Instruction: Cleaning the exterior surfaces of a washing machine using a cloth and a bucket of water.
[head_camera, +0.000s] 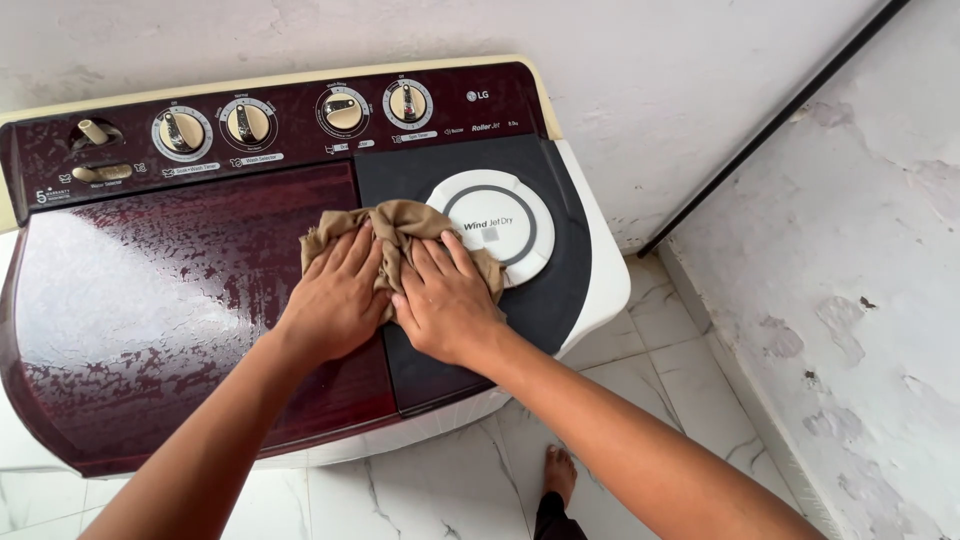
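On top of a twin-tub washing machine (600, 290), near the seam between its two lids, lies a crumpled tan cloth (400, 228). Both hands press down on it side by side. The left hand (335, 300) lies flat on the cloth's left part, its fingers (345, 255) stretched forward and close together, the heel of the hand over the dark red lid (150, 300). The right hand (445, 305) rests just beside it, touching it, with fingers (435, 258) spread a little and laid flat on the cloth's right part; neither hand grips the cloth, both simply bear on it with open palms. The cloth's far right edge overlaps the round white cap (505, 230) set in the black lid (550, 300) on the right. The dark red lid on the left shows a patchy film of wet streaks. Farther off, along the back of the machine, a dark red control panel (290, 135) carries a row of cream and silver knobs (248, 123). Beyond it rises a rough whitewashed wall (650, 80), with a black pipe (770, 125) running down it on the right. Near the bottom, a bare foot (560, 472) stands on the white marble floor (680, 370).
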